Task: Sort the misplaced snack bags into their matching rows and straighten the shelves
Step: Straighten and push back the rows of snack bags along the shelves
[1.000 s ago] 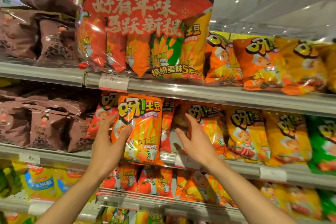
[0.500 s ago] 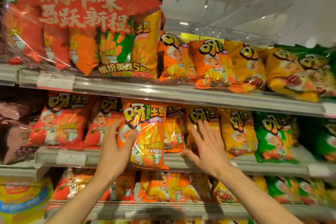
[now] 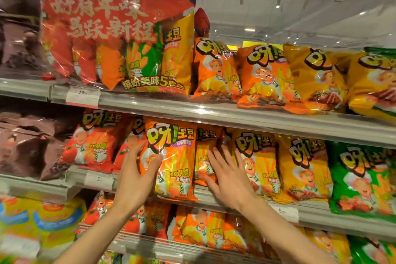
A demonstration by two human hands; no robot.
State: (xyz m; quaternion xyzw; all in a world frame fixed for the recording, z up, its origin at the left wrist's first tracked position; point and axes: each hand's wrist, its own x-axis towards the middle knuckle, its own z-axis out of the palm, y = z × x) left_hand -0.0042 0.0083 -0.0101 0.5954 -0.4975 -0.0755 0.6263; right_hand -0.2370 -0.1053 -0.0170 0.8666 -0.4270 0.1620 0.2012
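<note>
While the orange bag [image 3: 171, 156] stands upright at frame centre on the middle shelf [image 3: 257, 120], long axis vertical, left hand [image 3: 137, 180] grips its left edge, thumb across the front. Right hand [image 3: 229, 178] lies flat, fingers spread, against the narrower orange bag [image 3: 203, 156] just right. Left is the nearer hand; matching orange row sits right of it, red bags [image 3: 94, 141] left.

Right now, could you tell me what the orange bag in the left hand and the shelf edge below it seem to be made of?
Orange bag: likely glossy plastic film; it shows creases and glare. Shelf edge: probably clear plastic strip over grey metal; it shines and holds price tags.
</note>
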